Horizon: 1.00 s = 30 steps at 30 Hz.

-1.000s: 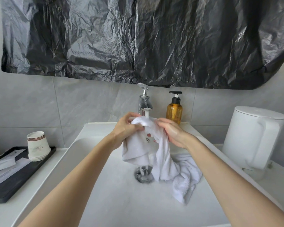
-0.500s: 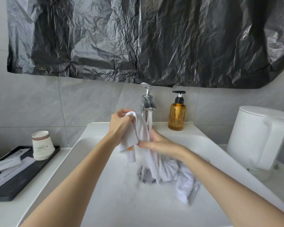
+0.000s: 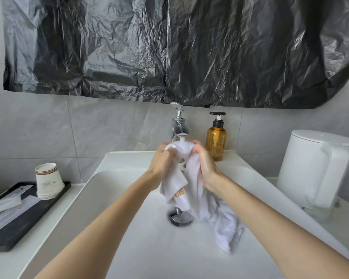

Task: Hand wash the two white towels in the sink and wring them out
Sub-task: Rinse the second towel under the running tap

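Note:
A white towel [image 3: 191, 190] with an orange mark hangs over the white sink [image 3: 129, 248], bunched at its top right under the chrome tap [image 3: 178, 125], where running water hits it. My left hand [image 3: 161, 164] grips the bunched top from the left. My right hand [image 3: 204, 164] grips it from the right. The towel's lower end trails onto the basin floor at the right [image 3: 224, 228], beside the drain [image 3: 178, 216]. I cannot tell whether that trailing cloth is a second towel.
An amber soap pump bottle [image 3: 216, 141] stands right of the tap. A white kettle [image 3: 314, 168] sits on the right counter. On the left counter a black tray [image 3: 18, 224] holds stacked paper cups [image 3: 47, 181] and packets. Black plastic sheeting [image 3: 169, 47] covers the wall above.
Both hands rose and came together under the tap, bunching the towel top in the water stream; half a second ago my right hand was lower on the towel.

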Each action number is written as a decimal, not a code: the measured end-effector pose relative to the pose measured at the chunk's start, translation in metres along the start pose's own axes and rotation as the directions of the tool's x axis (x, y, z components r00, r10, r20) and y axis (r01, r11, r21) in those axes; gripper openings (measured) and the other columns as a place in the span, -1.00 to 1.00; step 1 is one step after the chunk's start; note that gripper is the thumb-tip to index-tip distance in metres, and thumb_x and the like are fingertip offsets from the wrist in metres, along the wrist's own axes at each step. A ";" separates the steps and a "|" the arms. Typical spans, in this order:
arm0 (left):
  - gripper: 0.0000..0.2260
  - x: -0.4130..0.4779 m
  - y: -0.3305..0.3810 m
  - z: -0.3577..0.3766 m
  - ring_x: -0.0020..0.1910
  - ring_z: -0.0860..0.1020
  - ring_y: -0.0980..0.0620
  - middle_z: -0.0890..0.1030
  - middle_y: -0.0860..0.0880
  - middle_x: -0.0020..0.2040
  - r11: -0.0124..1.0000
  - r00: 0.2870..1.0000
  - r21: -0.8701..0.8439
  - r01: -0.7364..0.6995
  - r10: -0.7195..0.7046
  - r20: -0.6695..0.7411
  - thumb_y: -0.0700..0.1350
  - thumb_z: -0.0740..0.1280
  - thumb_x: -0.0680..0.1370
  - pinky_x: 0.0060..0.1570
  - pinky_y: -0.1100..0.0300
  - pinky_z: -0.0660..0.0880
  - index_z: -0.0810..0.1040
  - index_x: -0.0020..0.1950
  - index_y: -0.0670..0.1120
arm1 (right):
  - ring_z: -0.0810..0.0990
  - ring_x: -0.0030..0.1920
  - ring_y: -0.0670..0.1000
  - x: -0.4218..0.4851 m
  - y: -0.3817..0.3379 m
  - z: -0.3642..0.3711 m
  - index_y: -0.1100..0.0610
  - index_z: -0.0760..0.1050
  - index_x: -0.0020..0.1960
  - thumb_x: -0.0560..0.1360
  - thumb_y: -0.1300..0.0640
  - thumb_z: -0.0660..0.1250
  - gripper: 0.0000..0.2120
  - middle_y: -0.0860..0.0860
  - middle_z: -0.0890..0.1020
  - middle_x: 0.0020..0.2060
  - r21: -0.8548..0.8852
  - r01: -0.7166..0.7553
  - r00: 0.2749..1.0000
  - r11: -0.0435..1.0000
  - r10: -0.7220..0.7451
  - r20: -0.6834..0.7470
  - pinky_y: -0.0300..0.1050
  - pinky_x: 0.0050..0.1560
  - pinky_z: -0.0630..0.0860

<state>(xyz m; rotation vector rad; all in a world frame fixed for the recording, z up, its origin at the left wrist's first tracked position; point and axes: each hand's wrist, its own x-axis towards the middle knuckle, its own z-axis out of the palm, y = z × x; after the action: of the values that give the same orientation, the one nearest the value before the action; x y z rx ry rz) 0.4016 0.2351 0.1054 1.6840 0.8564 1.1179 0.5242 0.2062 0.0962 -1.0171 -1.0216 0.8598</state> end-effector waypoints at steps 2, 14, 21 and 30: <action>-0.88 -0.003 0.003 0.002 -0.28 0.41 0.05 0.50 0.09 -0.33 0.995 0.995 0.018 -0.098 0.098 0.011 -0.11 0.20 0.36 -0.26 0.19 0.35 0.51 -0.32 0.00 | 0.52 0.14 -0.04 -0.004 0.005 0.005 0.03 0.53 0.16 0.60 0.20 0.10 -0.73 0.04 0.57 0.17 -0.119 0.097 0.995 0.988 -0.094 0.034 -0.17 0.16 0.42; -0.75 -0.003 -0.016 0.010 -0.10 0.51 0.02 0.55 0.05 -0.14 0.999 0.995 0.046 0.006 -0.002 -0.097 0.12 0.15 0.61 -0.09 0.09 0.43 0.48 -0.07 -0.01 | 0.56 -0.13 -0.08 -0.011 0.007 0.019 -0.01 0.55 -0.08 0.57 -0.19 0.18 -0.70 -0.17 0.55 -0.24 -0.485 0.009 0.962 0.874 -0.140 -0.233 -0.21 -0.23 0.39; -0.67 0.003 -0.017 -0.001 -0.19 0.48 -0.13 0.50 -0.01 -0.30 0.927 0.993 0.359 -0.108 0.120 -0.011 0.19 0.12 0.57 -0.14 0.03 0.38 0.37 -0.28 0.00 | 0.39 -0.32 0.02 -0.001 -0.001 -0.005 0.11 0.37 -0.33 0.62 -0.08 0.09 -0.57 -0.05 0.42 -0.44 -0.753 0.188 0.979 0.631 -0.180 0.094 -0.05 -0.28 0.32; -0.51 -0.005 -0.013 -0.010 0.04 0.54 0.07 0.56 0.06 0.04 0.981 0.957 0.195 -0.014 -0.043 0.286 0.20 0.41 0.44 0.01 0.19 0.46 0.36 0.28 0.09 | 0.42 -0.27 -0.07 0.006 -0.012 -0.014 0.05 0.41 -0.26 0.65 0.02 0.11 -0.67 -0.05 0.45 -0.36 -0.657 0.171 0.972 0.734 -0.236 -0.010 -0.25 -0.22 0.33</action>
<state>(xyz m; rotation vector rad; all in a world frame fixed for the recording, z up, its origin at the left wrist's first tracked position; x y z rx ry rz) 0.3898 0.2379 0.0932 1.9419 0.8081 0.7700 0.5408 0.2044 0.1063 -1.4816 -1.3675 0.2457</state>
